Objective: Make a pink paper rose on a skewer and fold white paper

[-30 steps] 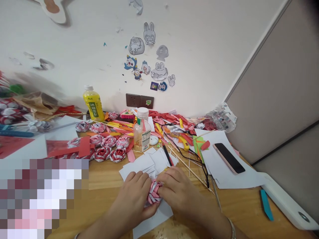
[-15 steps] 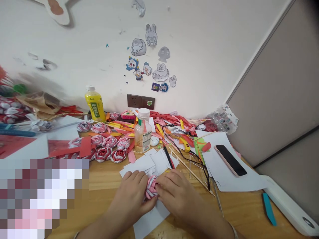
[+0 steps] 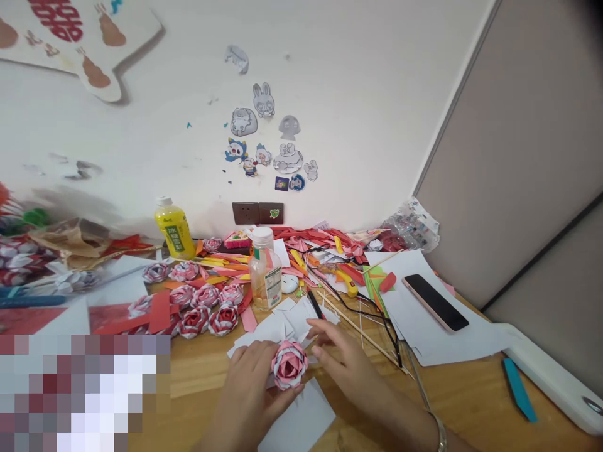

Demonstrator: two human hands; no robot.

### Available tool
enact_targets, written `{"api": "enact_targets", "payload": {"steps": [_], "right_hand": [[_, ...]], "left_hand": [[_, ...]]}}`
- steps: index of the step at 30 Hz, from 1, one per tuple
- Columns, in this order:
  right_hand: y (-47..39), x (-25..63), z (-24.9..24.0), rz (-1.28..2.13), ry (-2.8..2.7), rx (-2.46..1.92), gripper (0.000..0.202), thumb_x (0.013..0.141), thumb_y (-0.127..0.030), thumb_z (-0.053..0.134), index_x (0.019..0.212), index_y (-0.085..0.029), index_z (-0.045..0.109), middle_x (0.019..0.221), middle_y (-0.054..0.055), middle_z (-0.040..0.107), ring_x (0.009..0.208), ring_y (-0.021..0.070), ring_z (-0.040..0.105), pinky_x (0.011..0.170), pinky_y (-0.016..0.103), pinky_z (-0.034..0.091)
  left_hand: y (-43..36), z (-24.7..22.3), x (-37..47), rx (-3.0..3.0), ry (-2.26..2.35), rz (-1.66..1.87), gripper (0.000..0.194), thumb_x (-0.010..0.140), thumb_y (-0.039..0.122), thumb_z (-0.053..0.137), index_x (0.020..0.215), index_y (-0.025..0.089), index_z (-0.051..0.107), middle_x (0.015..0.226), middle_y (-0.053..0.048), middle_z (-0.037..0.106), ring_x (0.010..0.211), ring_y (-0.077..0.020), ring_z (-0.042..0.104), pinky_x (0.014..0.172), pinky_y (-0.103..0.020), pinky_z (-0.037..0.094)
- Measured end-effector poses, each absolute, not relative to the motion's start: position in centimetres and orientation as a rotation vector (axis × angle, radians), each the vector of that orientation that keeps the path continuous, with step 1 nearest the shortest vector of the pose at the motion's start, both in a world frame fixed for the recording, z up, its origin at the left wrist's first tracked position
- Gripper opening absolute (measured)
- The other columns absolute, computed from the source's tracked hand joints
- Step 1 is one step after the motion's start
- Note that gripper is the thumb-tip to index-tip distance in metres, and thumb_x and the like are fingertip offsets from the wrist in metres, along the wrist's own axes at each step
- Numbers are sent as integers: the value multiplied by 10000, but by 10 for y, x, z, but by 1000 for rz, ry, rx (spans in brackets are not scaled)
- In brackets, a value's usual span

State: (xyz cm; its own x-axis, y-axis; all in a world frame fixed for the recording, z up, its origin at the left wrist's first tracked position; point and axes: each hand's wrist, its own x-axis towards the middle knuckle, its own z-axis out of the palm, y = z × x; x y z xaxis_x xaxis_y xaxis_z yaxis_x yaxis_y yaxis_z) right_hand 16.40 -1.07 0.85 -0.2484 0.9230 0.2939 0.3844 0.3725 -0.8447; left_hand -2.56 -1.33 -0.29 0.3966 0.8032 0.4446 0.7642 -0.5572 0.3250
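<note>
I see the left hand [image 3: 247, 383] with its fingers curled around the side of a round, pink-and-white folded-paper rose [image 3: 289, 365], while the right hand [image 3: 346, 364] hangs just beside it, fingers loosely parted and holding nothing. Below the left fingers a white paper sheet [image 3: 301, 420] lies on the brown wooden counter [image 3: 198, 370]; beyond them stands a clear, white-capped bottle [image 3: 261, 276], and right of the right fingers lies a black-screened phone [image 3: 436, 302].

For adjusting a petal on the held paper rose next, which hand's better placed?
Right, likely: the right hand looks free and is open close beside the paper rose, while the left hand is occupied holding it.
</note>
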Motion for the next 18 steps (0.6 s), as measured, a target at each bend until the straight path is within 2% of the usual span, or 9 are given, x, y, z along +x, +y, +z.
{"api": "enact_targets", "payload": {"steps": [2, 5, 8, 11, 14, 18], "right_hand": [[-8, 160, 5, 1048, -1701, -1107, 196, 821, -249, 483, 976, -160, 563, 905, 54, 618, 841, 176, 573, 758, 310, 450], [-6, 155, 2, 1213, -1542, -1042, 126, 798, -272, 518, 784, -151, 552, 751, 13, 582, 723, 149, 552, 667, 263, 434], [-5, 154, 0, 1270, -1441, -1018, 131, 774, -277, 549, 734, -154, 528, 688, -12, 538, 664, 128, 514, 623, 239, 402], [-3, 155, -4, 1286, -1395, -1017, 169, 757, -305, 573, 707, -155, 512, 658, -22, 511, 632, 119, 487, 605, 233, 381], [-1, 155, -9, 1304, -1396, -1000, 193, 756, -325, 579, 699, -157, 502, 635, -31, 489, 607, 109, 464, 587, 226, 366], [1, 154, -15, 1334, -1405, -992, 227, 744, -365, 594, 698, -160, 507, 606, -41, 480, 580, 104, 460, 560, 217, 358]], "left_hand": [[-14, -6, -25, 2549, 1440, 871, 258, 720, 393, 616, 887, 216, 531, 820, -52, 635, 738, -237, 562, 656, -347, 418], [-15, -13, -23, 2513, 1440, 886, 396, 633, 396, 699, 935, 218, 515, 847, -55, 645, 747, -247, 571, 654, -354, 442], [-15, -20, -23, 2432, 1502, 930, 596, 553, 314, 765, 1058, 217, 465, 884, -62, 658, 791, -262, 586, 657, -356, 472], [-14, -24, -24, 2351, 1512, 952, 699, 582, 271, 744, 1184, 229, 390, 902, -59, 668, 826, -259, 605, 673, -358, 496], [-13, -20, -24, 2353, 1401, 941, 615, 635, 279, 704, 1183, 253, 426, 903, -52, 675, 800, -241, 616, 682, -355, 507], [-14, -10, -21, 2315, 1307, 922, 436, 631, 279, 714, 1039, 254, 561, 905, -45, 683, 813, -231, 618, 698, -336, 515]]}}
